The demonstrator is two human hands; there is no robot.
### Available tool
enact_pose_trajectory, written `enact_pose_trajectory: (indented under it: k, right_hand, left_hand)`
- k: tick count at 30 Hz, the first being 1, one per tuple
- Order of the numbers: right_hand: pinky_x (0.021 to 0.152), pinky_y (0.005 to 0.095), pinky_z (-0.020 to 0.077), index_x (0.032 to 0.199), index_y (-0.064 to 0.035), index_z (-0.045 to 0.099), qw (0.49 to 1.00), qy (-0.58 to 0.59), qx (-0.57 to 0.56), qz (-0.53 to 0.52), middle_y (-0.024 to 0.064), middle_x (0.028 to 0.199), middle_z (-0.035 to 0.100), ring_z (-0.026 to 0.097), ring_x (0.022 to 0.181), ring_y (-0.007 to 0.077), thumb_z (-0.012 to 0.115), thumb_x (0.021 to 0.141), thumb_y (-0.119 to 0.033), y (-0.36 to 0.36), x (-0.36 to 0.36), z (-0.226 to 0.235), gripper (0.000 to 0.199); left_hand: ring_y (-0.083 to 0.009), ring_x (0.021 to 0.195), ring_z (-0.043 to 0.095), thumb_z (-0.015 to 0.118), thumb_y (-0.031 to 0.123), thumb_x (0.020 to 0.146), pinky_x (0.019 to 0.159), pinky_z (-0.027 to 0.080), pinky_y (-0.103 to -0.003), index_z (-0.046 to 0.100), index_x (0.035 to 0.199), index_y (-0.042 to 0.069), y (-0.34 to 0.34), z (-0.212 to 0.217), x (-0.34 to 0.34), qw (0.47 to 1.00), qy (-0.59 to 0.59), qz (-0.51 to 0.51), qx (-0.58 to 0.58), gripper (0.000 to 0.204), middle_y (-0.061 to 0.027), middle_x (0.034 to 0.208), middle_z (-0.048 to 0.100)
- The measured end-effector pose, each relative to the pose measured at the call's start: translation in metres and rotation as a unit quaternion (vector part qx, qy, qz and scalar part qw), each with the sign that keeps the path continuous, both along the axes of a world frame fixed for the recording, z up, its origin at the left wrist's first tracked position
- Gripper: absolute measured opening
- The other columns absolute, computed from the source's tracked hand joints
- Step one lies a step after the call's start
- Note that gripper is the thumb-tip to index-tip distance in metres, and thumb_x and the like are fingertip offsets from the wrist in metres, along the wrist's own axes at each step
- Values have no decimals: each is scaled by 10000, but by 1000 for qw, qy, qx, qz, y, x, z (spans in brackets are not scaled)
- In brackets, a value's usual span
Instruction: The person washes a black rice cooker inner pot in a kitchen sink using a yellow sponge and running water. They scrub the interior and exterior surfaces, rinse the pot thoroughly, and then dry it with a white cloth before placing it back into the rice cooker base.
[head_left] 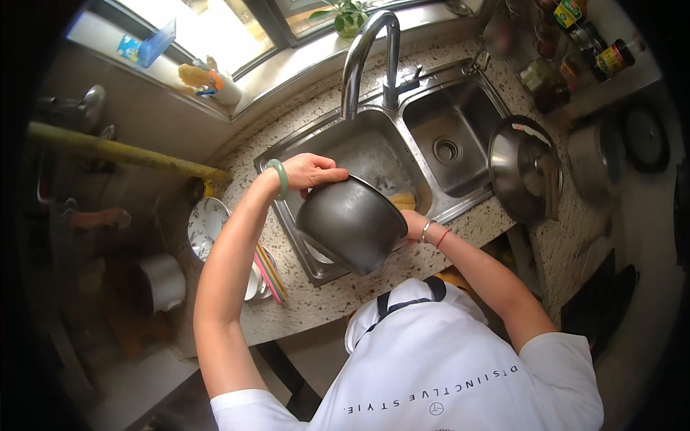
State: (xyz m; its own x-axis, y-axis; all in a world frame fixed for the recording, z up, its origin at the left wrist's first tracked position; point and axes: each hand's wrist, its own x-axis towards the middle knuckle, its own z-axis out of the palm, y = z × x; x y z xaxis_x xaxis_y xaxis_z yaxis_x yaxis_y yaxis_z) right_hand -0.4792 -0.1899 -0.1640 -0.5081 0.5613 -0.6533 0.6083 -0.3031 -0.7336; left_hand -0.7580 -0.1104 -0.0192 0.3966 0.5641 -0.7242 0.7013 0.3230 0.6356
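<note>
My left hand [313, 173], with a green bangle at its wrist, grips the rim of a deep dark grey pot [348, 226]. The pot is tilted over the near side of the larger sink basin [374, 147], its outer wall toward me and its opening facing away. On the pot's right side, my right hand [413, 224] is closed on a yellow sponge [404, 200] by the rim. Some of its fingers, and the inside of the pot, are hidden. A curved chrome faucet [370, 43] stands above the basin.
Right of the smaller basin [449, 133] a large pan lid [525, 169] leans. Bowls [206, 223] and several coloured chopsticks [270, 273] stand on the left counter. Bottles and jars [568, 68] line the right wall shelf. A plant [348, 18] sits at the window.
</note>
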Motion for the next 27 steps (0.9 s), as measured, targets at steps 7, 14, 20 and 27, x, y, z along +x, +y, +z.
enact_pose_trajectory:
  k: [7, 14, 20, 27]
  right_hand:
    - [858, 274, 476, 1192, 2, 633, 943, 288, -50, -158, 60, 1113, 675, 620, 968, 134, 489, 1007, -393, 14, 9, 82, 460]
    - [678, 245, 429, 1054, 6, 639, 960, 245, 134, 12, -16, 811, 572, 499, 763, 66, 552, 994, -286, 7, 2, 148, 310]
    - [551, 315, 410, 957, -19, 647, 941, 191, 273, 62, 99, 650, 531, 468, 576, 160, 593, 963, -280, 23, 5, 163, 267]
    - [603, 287, 454, 948, 6, 664, 938, 223, 228, 137, 70, 676, 586, 510, 628, 112, 596, 964, -292, 47, 7, 209, 306]
  left_hand:
    - [-64, 574, 525, 694, 376, 882, 445, 452, -231, 638, 788, 63, -39, 40, 16, 992, -19, 67, 101, 331, 25, 655, 508]
    - [-304, 748, 542, 747, 541, 739, 678, 449, -407, 674, 826, 51, -68, 50, 47, 918, 89, -46, 383, 503, -142, 804, 506]
    - [-263, 876, 551, 706, 528, 767, 780, 431, -385, 720, 785, 105, -94, 70, 60, 778, 219, -60, 586, 424, -101, 828, 525]
    - [-186, 905, 571, 702, 290, 874, 802, 456, -312, 726, 848, 52, -105, 53, 56, 889, -76, 139, 429, 241, -60, 939, 654]
